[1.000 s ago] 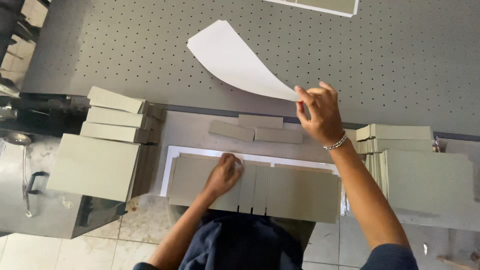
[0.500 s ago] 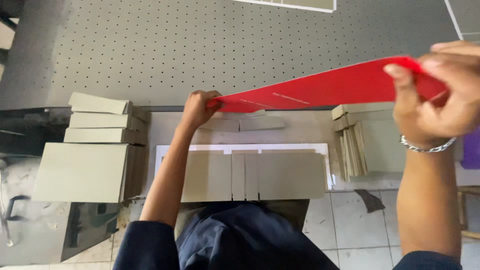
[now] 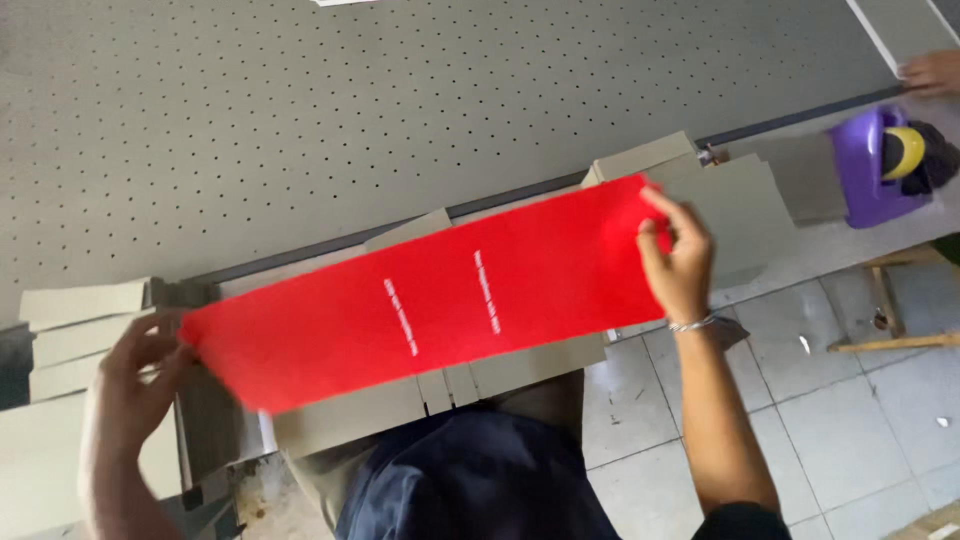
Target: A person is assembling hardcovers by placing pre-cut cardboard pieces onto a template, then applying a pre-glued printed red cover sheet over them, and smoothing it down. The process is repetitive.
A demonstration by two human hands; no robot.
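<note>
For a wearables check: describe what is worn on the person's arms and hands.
Both hands are bare, without gloves. The right hand has a thin silver bracelet at the wrist and a dark sleeve near the shoulder. The left hand shows nothing worn.

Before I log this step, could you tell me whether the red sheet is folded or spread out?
Spread out: the red sheet is stretched flat between left hand and right hand.
</note>
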